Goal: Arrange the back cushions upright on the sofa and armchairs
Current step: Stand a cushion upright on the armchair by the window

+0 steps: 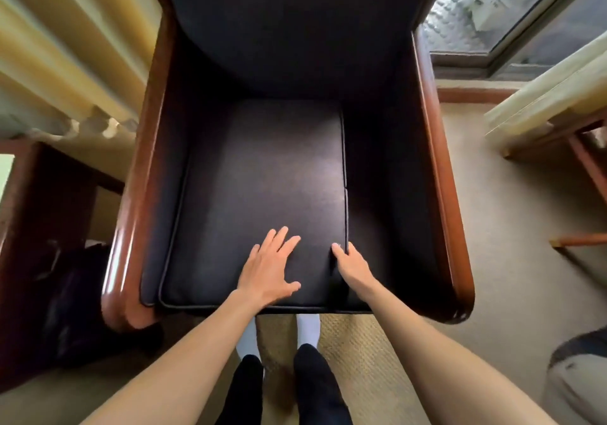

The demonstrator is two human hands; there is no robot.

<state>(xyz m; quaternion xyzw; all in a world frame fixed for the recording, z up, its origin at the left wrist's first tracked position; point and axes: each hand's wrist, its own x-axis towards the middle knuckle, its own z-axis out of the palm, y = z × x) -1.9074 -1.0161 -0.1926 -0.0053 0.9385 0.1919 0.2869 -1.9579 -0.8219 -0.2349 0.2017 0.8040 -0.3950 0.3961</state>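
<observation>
From my remote view, cream pleated curtains (pixel 62 47) hang at upper left, above a dark wooden side table (pixel 39 214) with a black bag (pixel 82 296) on the floor beside it. A beige carpet (pixel 492 260) covers the floor, and a woven mat (pixel 358 359) lies at bottom centre. I see a window (pixel 525 14) at upper right, its frame running diagonally. A cloth-draped surface (pixel 551 109) on wooden legs stands at right. A grey and dark object (pixel 578 375), partly cut off, sits at lower right.

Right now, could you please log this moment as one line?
left hand: flat on black leather seat cushion | right hand: grips cushion's right edge | back cushion: upright
</observation>
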